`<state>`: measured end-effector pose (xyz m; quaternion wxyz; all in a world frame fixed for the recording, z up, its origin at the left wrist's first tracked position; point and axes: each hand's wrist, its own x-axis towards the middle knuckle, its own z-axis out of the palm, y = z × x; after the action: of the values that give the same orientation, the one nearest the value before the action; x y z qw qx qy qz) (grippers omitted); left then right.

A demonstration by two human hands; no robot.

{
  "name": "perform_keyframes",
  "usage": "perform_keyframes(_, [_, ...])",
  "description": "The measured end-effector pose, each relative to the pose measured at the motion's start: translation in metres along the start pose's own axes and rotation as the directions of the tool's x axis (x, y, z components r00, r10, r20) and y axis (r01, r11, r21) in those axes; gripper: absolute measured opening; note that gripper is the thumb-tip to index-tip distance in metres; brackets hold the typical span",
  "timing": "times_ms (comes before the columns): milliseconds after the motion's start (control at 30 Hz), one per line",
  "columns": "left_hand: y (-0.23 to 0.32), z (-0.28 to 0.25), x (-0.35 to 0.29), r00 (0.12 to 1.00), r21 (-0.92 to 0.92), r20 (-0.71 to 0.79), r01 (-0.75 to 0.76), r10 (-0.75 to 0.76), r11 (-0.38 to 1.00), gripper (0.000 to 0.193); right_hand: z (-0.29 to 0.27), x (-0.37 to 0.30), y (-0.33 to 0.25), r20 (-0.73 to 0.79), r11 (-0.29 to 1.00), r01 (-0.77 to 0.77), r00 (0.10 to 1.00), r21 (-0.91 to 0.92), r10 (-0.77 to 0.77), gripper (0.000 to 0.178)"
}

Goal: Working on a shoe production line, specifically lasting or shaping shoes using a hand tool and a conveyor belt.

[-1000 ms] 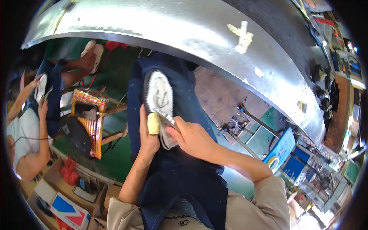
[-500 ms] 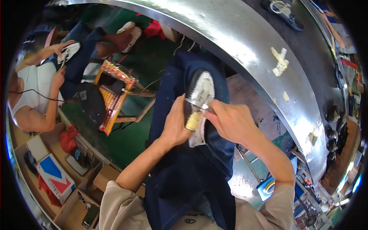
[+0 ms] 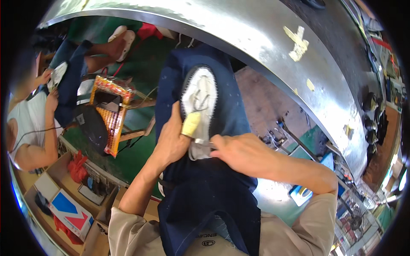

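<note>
A shoe (image 3: 204,87) with a white underside and a dark, stitched rim lies lengthwise on my lap, over dark blue cloth. My left hand (image 3: 173,138) grips it from the left side. A yellow wrap (image 3: 191,123), apparently around my left thumb, presses on the white surface. Near that wrap a thin dark loop, perhaps thread or wire, lies on the underside. By the shoe's near end, at its pale cloth edge (image 3: 199,150), my right hand (image 3: 237,153) is closed with the fingertips pinched. What sits between those fingertips is too small to tell.
A curved metal bench (image 3: 260,47) bounds the far and right sides. To the left, another person (image 3: 32,123) holds a shoe (image 3: 58,74) beside an orange-framed stool (image 3: 111,115). Divided wooden boxes with red bags and a carton (image 3: 71,213) stand at lower left.
My right hand has moved down from the shoe's middle to its near end; the metal tool seen there before no longer shows. The view has shifted, and the shoe sits further left.
</note>
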<state>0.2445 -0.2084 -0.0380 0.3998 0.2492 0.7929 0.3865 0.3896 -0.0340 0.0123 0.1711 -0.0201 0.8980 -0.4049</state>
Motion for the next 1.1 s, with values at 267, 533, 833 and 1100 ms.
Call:
perform_keyframes(267, [-0.035,0.04,0.001,0.927,0.027,-0.233,-0.296,0.294,0.955,0.071,0.006,-0.008,0.042,0.591,0.431,-0.611,0.782,0.664,0.199,0.045])
perform_keyframes(533, [-0.047,0.048,-0.025,0.935,-0.096,-0.161,-0.334,0.317,0.938,0.092,-0.03,-0.036,-0.004,-0.05,0.972,-0.207,0.976,0.114,0.213,0.024])
perform_keyframes(833, [-0.044,0.04,-0.01,0.941,-0.285,0.053,-0.306,0.334,0.908,0.134,0.001,-0.003,0.009,-0.144,0.982,0.006,0.989,-0.189,-0.034,0.021])
perform_keyframes(1100, [-0.04,0.04,-0.009,0.926,-0.217,-0.007,-0.369,0.376,0.904,0.137,-0.001,0.003,0.01,-0.072,0.972,0.021,0.997,-0.234,-0.039,0.024])
